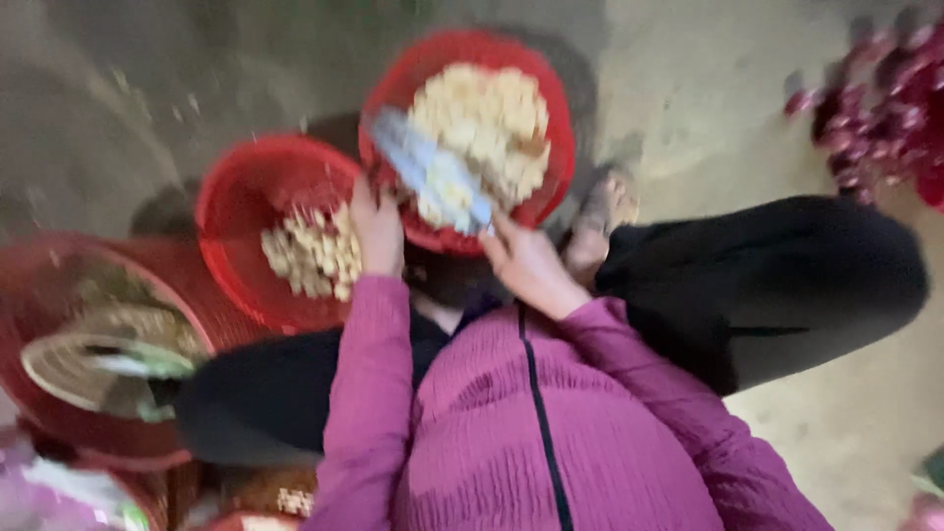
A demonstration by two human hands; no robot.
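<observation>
On the bare floor (pixel 688 88) in front of the seated person stand two red baskets, side by side and nearly touching. The farther one, the red basket on the right (pixel 536 84), is heaped with pale, yellowish peeled pieces (pixel 487 118) — the picture is too blurred to tell what they are. The nearer red basket on the left (pixel 236 197) holds a smaller heap of the same pale pieces (pixel 315 256) against its right wall.

The left hand (pixel 378 231) rests at the rim between the two baskets, fingers curled over the edge; whether it grips the rim or pinches something small I cannot tell. The right hand (pixel 526 261) is closed around the handle end of a broad, pale blue-white blade (pixel 433 177), which lies slanted across the near part of the right basket, its tip pointing up and to the left over the heap.

Both arms wear purple ribbed sleeves (pixel 364 393) of a zipped jacket; black trousers (pixel 787 285) cover the bent knees on either side, and a foot in a sandal (pixel 605 211) shows just right of the far basket.

At the far left a larger red basket (pixel 59 413) holds a flat woven tray (pixel 88 364). A pile of dark red skins (pixel 885 108) lies on the floor at the upper right, well apart from the hands.
</observation>
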